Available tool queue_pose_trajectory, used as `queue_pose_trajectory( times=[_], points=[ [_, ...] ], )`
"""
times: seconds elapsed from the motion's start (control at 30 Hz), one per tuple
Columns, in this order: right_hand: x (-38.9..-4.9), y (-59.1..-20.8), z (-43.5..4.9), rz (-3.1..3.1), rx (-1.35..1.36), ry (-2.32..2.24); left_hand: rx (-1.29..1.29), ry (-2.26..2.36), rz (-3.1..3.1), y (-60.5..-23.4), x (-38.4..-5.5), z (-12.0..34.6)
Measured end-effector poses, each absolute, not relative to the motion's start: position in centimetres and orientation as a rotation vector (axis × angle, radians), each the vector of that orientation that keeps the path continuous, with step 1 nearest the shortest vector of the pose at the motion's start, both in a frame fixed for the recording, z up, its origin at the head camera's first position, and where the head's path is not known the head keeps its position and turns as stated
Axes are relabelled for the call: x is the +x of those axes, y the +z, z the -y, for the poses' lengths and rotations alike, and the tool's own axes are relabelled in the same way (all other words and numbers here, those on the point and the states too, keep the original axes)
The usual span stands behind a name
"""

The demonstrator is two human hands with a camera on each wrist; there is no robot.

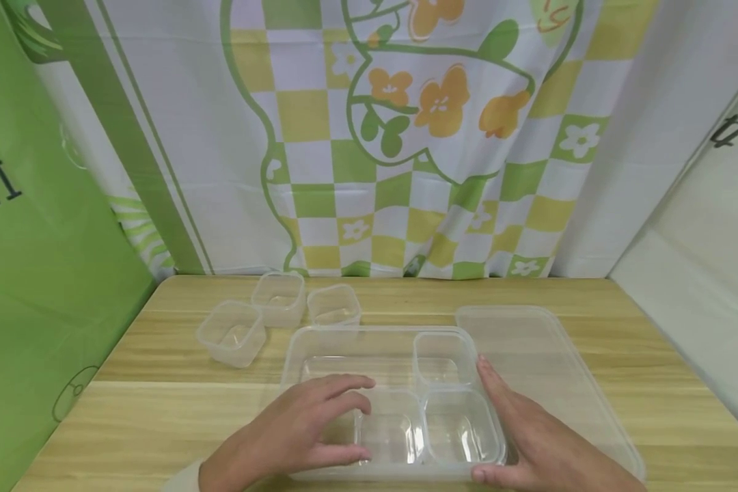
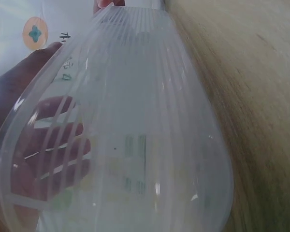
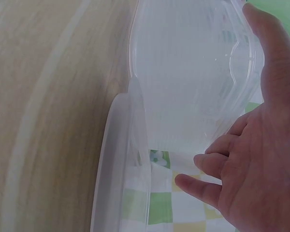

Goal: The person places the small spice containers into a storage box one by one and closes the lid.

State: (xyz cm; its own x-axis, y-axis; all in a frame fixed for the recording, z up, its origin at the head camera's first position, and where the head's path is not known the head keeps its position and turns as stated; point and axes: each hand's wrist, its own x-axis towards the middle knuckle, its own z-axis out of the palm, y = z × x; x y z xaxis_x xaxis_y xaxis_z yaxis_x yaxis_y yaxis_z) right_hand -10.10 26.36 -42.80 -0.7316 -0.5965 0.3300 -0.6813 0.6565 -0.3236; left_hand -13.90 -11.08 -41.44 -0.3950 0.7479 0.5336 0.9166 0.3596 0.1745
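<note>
A large clear plastic box (image 1: 344,342) sits on the wooden table, with ribbed walls in the left wrist view. Inside it are small clear containers: one at the back right (image 1: 445,355), one at the front right (image 1: 461,427) and one at the front middle (image 1: 390,424). My left hand (image 1: 307,420) hovers over the box's left part, fingers loosely bent, holding nothing; the left wrist view shows it through the box wall. My right hand (image 1: 531,430) lies along the box's right side, thumb at the front corner, fingers extended.
Three loose small containers stand at the back left: a left one (image 1: 230,335), a rear one (image 1: 279,301) and another (image 1: 334,307) just behind the box. A flat clear lid (image 1: 566,369) lies to the right. A patterned curtain (image 1: 406,205) hangs behind the table.
</note>
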Motion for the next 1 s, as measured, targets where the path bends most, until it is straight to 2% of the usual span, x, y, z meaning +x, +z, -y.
queue_pose_trajectory(
  times=[0.47,1.0],
  points=[
    [-10.1,-42.7,-26.3,2.692,1.038,0.670,-1.232,-0.626,2.203,-40.0,-14.7,13.7],
    [-10.2,-42.7,-26.3,2.670,1.055,0.672,-0.769,-0.438,2.365,-38.7,-16.7,20.7]
  ],
)
